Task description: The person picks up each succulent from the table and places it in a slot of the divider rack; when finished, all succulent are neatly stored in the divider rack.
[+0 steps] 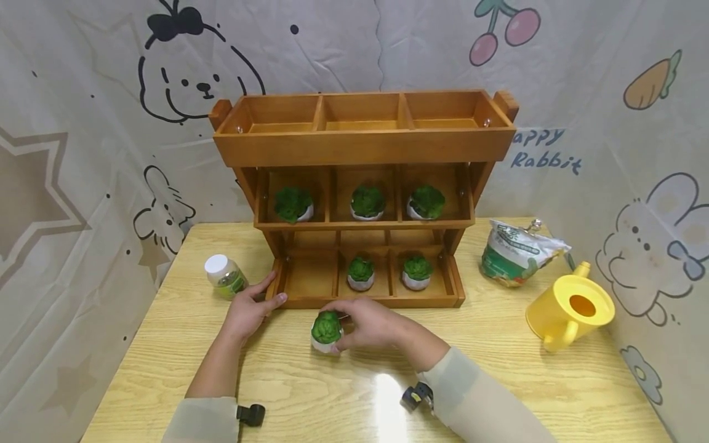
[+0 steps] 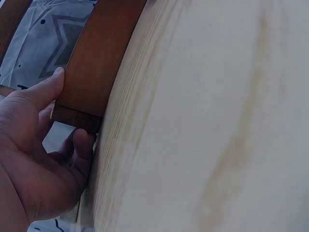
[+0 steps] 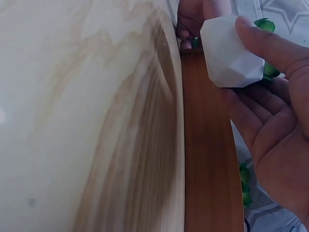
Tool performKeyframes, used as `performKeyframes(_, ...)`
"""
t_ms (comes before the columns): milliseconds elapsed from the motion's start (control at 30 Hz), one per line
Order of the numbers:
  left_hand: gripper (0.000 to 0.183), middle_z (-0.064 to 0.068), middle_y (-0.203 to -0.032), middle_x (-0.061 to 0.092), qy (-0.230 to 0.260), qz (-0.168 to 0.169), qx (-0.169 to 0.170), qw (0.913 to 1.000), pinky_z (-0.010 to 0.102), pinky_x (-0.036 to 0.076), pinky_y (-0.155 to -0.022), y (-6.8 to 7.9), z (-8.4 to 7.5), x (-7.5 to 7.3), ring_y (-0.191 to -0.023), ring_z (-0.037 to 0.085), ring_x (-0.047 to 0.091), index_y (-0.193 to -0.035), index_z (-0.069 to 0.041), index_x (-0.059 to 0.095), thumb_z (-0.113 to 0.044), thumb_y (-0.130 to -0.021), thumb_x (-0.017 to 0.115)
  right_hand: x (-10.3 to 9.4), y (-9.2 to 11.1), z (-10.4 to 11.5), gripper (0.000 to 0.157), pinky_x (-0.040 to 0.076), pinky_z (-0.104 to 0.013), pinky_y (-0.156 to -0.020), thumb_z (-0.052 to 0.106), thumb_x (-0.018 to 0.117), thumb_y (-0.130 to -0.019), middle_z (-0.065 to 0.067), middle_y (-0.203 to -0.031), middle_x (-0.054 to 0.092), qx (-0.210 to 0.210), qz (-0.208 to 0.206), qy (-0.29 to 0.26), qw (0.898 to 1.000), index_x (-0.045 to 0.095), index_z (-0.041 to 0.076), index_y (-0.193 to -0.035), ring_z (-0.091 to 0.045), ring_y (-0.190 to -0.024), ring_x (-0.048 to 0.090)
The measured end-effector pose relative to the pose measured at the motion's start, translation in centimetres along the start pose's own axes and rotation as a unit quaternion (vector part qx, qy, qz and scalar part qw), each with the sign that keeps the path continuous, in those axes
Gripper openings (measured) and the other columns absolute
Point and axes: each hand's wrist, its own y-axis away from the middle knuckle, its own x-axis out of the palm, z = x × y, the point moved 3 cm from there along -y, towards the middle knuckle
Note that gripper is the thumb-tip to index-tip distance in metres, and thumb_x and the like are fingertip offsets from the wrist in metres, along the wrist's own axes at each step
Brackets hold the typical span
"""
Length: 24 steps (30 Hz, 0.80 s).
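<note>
My right hand holds a small potted succulent, pinching its white faceted pot between thumb and fingers. The plant is just in front of the lowest tier of a three-tier wooden plant shelf. At that tier's left front corner, my left hand grips the wood. In the left wrist view its thumb lies on the board and its fingers bend round the end. Two potted plants stand in the middle and right compartments of the lowest tier; the left compartment holds none.
Three more potted plants stand on the middle tier, such as the centre one. Left of the shelf is a white-capped jar. To the right are a clipped soil-like bag and a yellow watering can. A printed cloth hangs behind.
</note>
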Motion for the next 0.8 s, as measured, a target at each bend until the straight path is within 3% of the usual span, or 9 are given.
performKeyframes(267,0.076,0.012,-0.170,0.025,0.007,-0.004,-0.003,1.0000,0.053,0.039,-0.114,0.0,0.2,0.0,-0.157,0.037,0.015,-0.158,-0.029,0.046,-0.042,-0.091,0.081,-0.5,-0.8,-0.2,0.070,0.054,-0.024,-0.096,0.024,0.093,-0.081,0.007,-0.122,0.069,0.000,-0.032,-0.017,0.999,0.060,0.011,-0.142,-0.006,-0.111,0.066)
performKeyframes(400,0.074,0.008,-0.168,0.029,0.004,-0.003,0.000,1.0000,0.044,0.050,-0.101,-0.1,0.2,0.1,-0.156,0.035,0.020,-0.157,-0.030,0.047,-0.041,-0.092,0.081,-0.8,-1.1,-0.3,0.071,0.054,-0.024,-0.095,0.028,0.092,-0.081,0.005,-0.125,0.069,0.003,-0.048,-0.005,0.999,0.060,0.011,-0.142,-0.007,-0.111,0.066)
performKeyframes(600,0.074,0.010,-0.168,0.030,0.001,-0.005,0.005,1.0000,0.029,0.053,-0.088,-0.2,0.1,0.0,-0.155,0.034,0.020,-0.157,-0.029,0.047,-0.041,-0.092,0.081,-1.5,-1.7,-0.2,0.069,0.055,-0.023,-0.094,0.029,0.091,-0.082,0.003,-0.124,0.070,0.001,-0.066,-0.005,0.998,0.061,0.011,-0.141,-0.008,-0.110,0.068)
performKeyframes(733,0.075,0.010,-0.168,0.030,0.001,-0.007,0.004,1.0000,0.035,0.054,-0.091,-0.2,0.1,0.0,-0.155,0.034,0.021,-0.157,-0.030,0.047,-0.043,-0.091,0.081,-1.7,-2.0,-0.1,0.068,0.056,-0.027,-0.094,0.029,0.092,-0.082,0.002,-0.123,0.071,0.007,-0.078,-0.016,0.997,0.061,0.011,-0.140,-0.010,-0.110,0.069)
performKeyframes(800,0.075,0.009,-0.168,0.031,0.002,-0.007,0.003,1.0000,0.042,0.051,-0.101,-0.2,0.2,0.1,-0.156,0.034,0.020,-0.157,-0.030,0.047,-0.042,-0.091,0.081,-1.8,-2.2,0.0,0.069,0.057,-0.029,-0.094,0.031,0.091,-0.082,0.002,-0.123,0.071,0.015,-0.085,-0.015,0.996,0.061,0.011,-0.141,-0.011,-0.110,0.069)
